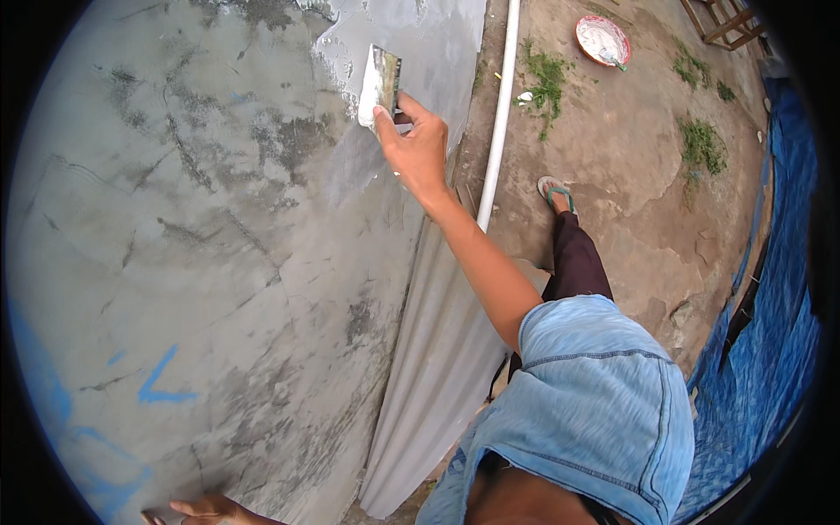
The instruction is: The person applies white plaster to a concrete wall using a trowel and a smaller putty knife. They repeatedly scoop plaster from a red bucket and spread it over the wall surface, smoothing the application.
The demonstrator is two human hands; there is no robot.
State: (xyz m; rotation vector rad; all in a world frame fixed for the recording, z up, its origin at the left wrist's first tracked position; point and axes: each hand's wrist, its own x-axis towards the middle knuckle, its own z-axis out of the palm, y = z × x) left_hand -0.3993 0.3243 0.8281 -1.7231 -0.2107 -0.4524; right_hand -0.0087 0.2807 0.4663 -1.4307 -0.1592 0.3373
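Note:
My right hand [416,147] pinches a flat putty scraper [387,77] against the grey cement wall [262,219]. Thick white putty coats the scraper's left side. A smooth, paler layer of putty [429,70] covers the wall around and above it, with a ragged left edge. Low at the left, my left hand [208,509] is partly cut off by the frame's edge. Its visible fingers are spread beside the wall and hold nothing; whether they touch it I cannot tell. Dark stains, cracks and blue paint marks [166,381] show on the bare cement.
A corrugated grey sheet [437,367] leans along the wall's foot, near a white pipe [500,114]. A red-rimmed basin of white putty [602,40] stands on the dirt ground, with weeds [702,147] about. Blue tarpaulin [770,350] hangs at right; a wooden frame [728,24] stands far right.

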